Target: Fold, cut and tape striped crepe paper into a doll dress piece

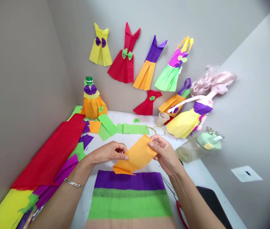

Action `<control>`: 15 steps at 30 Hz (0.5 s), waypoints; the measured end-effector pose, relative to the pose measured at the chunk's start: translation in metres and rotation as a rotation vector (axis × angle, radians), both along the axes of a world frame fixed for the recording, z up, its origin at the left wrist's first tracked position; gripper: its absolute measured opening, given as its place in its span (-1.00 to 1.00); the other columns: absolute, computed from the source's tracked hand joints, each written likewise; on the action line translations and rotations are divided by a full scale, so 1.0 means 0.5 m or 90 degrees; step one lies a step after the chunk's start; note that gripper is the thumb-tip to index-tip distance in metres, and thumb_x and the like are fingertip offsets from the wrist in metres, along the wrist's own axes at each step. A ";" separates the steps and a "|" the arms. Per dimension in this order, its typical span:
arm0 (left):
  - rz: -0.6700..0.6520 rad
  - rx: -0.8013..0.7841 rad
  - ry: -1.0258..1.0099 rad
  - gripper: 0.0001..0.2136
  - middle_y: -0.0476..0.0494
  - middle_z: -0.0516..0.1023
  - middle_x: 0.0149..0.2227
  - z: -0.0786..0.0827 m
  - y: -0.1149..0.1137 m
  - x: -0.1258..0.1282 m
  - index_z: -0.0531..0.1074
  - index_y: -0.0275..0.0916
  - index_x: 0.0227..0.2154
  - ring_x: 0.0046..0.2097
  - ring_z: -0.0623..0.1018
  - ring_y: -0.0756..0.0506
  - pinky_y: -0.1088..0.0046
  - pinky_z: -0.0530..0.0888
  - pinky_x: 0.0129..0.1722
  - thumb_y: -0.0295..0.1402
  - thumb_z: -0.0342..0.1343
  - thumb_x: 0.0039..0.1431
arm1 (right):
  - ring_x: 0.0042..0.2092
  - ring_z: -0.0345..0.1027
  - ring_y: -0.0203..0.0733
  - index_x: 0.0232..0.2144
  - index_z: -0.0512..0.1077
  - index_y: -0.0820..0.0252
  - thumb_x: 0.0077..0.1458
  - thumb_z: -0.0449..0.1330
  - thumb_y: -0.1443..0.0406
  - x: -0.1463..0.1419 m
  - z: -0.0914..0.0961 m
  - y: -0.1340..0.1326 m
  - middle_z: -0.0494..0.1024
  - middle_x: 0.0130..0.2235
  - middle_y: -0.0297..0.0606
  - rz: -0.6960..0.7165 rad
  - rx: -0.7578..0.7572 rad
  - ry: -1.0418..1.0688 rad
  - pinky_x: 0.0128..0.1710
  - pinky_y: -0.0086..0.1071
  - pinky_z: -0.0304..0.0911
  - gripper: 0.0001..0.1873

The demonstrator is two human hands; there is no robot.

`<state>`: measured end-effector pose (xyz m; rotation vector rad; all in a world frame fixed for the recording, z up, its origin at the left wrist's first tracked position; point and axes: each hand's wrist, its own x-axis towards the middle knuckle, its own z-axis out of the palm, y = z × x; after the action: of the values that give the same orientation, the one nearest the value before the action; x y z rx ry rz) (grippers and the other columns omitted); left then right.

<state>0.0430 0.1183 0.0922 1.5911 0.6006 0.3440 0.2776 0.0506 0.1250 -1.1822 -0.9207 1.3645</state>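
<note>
Between my two hands an orange piece of crepe paper [136,156] is held up, slanting, above the white table. My left hand [114,151] pinches its left edge between thumb and fingers. At its upper right corner, my right hand [162,151] grips it, thumb in front. Just below lies a flat sheet of striped paper, with a purple band [129,180], a green band [130,203] and a peach band at the near edge. Part of a red-handled tool [181,214], perhaps scissors, shows beside my right forearm.
Red crepe paper [51,152] and other coloured sheets are heaped at left. A dressed bottle [93,101], green strips [135,128], a cup [162,119], bangles [159,130], a doll [197,111] and a clear bottle [197,148] stand or lie behind. Paper dresses [125,60] hang on the wall.
</note>
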 end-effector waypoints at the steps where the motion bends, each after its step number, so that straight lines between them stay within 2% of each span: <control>1: 0.006 0.001 -0.003 -0.73 0.04 0.33 -0.40 0.000 0.000 -0.002 0.41 -0.25 -0.41 -0.35 0.28 0.00 0.48 0.22 -0.34 -0.14 0.23 0.08 | -0.54 0.17 -0.41 -0.35 0.38 0.12 -0.15 0.46 0.15 0.008 -0.005 -0.005 0.40 -0.50 -0.44 -0.014 0.000 -0.004 -0.66 -0.57 -0.01 -0.61; 5: 0.014 -0.024 -0.011 -0.75 0.06 0.31 -0.38 -0.005 -0.005 0.002 0.30 -0.21 -0.31 -0.34 0.29 0.01 0.49 0.23 -0.31 -0.13 0.12 0.19 | -0.49 0.25 -0.37 -0.20 0.43 0.11 -0.14 0.45 0.16 0.038 -0.025 -0.026 0.42 -0.45 -0.41 -0.072 0.007 -0.012 -0.62 -0.56 0.12 -0.55; 8: -0.034 -0.050 0.003 -0.70 0.06 0.35 -0.34 -0.010 -0.009 0.008 0.30 -0.20 -0.24 -0.33 0.32 0.01 0.50 0.26 -0.31 -0.15 0.22 0.09 | -0.46 0.26 -0.36 -0.13 0.44 0.09 -0.17 0.47 0.17 0.062 -0.028 -0.040 0.40 -0.45 -0.43 -0.147 0.015 -0.007 -0.60 -0.56 0.17 -0.48; 10: -0.083 -0.060 0.030 -0.69 0.08 0.32 -0.41 -0.010 -0.011 0.007 0.34 -0.22 -0.31 -0.39 0.29 0.02 0.51 0.23 -0.38 -0.17 0.28 0.01 | -0.46 0.27 -0.35 -0.11 0.44 0.08 -0.19 0.48 0.17 0.078 -0.026 -0.047 0.39 -0.44 -0.43 -0.195 0.016 -0.007 -0.60 -0.55 0.19 -0.45; 13: -0.120 -0.056 0.068 -0.71 0.10 0.21 -0.50 -0.006 -0.011 -0.005 0.33 -0.24 -0.48 -0.46 0.19 0.04 0.52 0.14 -0.45 -0.16 0.27 0.02 | -0.44 0.30 -0.32 -0.12 0.46 0.08 -0.20 0.47 0.17 0.100 -0.025 -0.058 0.41 -0.43 -0.42 -0.243 0.030 -0.014 -0.58 -0.52 0.21 -0.46; 15: -0.110 -0.052 0.077 -0.73 0.08 0.26 -0.45 -0.002 -0.011 -0.019 0.34 -0.24 -0.44 -0.41 0.24 0.02 0.52 0.18 -0.41 -0.15 0.23 0.07 | -0.43 0.31 -0.31 -0.13 0.47 0.08 -0.19 0.47 0.17 0.114 -0.030 -0.067 0.42 -0.43 -0.41 -0.265 0.040 -0.019 -0.57 -0.52 0.21 -0.48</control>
<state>0.0335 0.1129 0.0912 1.5799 0.5576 0.0947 0.3346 0.0172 0.1101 -1.2652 -0.6833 0.9784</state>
